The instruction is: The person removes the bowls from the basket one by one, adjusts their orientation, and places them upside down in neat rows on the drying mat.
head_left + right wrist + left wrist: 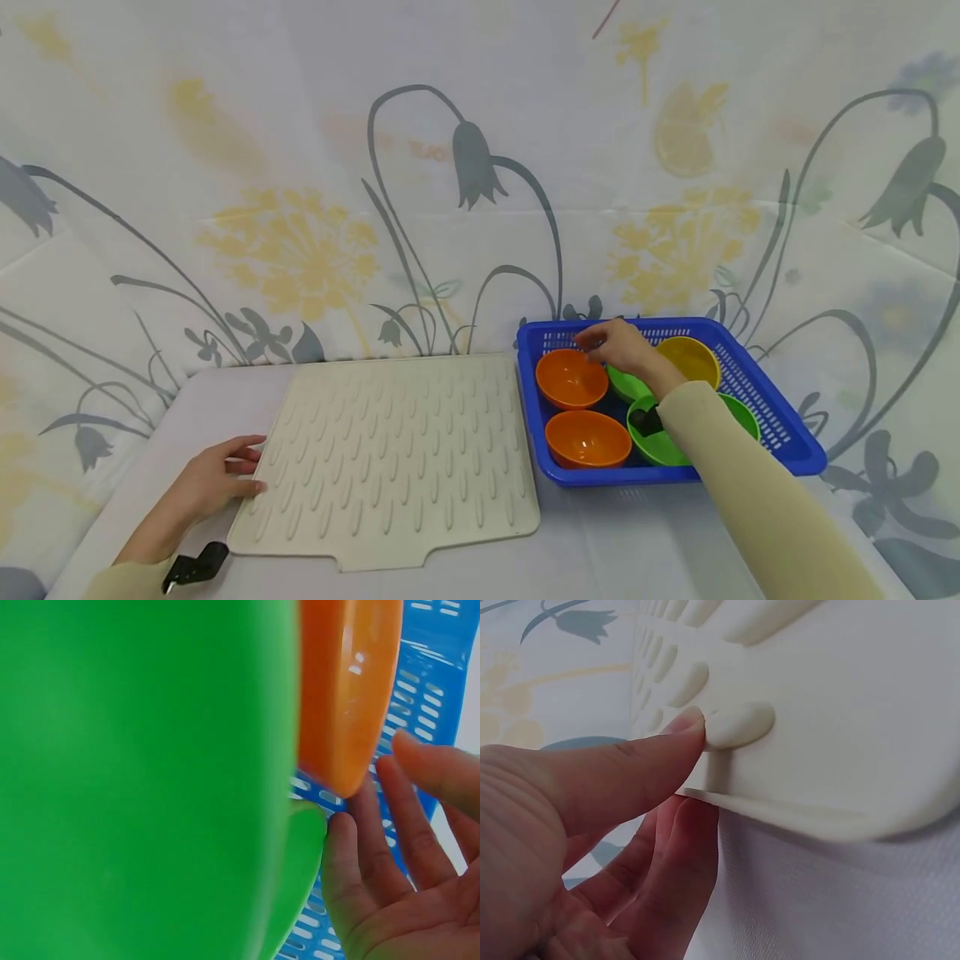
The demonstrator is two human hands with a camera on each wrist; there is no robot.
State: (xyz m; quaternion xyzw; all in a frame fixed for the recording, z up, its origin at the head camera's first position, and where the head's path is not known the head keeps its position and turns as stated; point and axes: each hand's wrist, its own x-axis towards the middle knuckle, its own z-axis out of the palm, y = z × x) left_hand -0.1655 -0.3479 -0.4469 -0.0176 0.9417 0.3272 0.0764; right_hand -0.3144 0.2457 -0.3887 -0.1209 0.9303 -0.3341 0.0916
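Observation:
A cream drying mat (pixel 390 442) with rows of raised ridges lies on the left part of the table. At its left edge my left hand (pixel 213 479) pinches the rim, thumb on top and fingers beneath, as the left wrist view shows close up. My right hand (pixel 622 350) is over the back of a blue basket (pixel 806 462). Its loosely bent fingers (pixel 364 847) reach down between an orange bowl (pixel 572 379) and a green bowl (pixel 626 385), fingertips right by their rims. Nothing is gripped between its thumb and fingers.
Inside the basket are also a front orange bowl (pixel 588 442), a yellow bowl (pixel 690 360) and a large green bowl (pixel 738 417), partly behind my right sleeve. The basket's left wall stands close to the mat's right edge. A flower-printed cloth (pixel 315 167) hangs behind.

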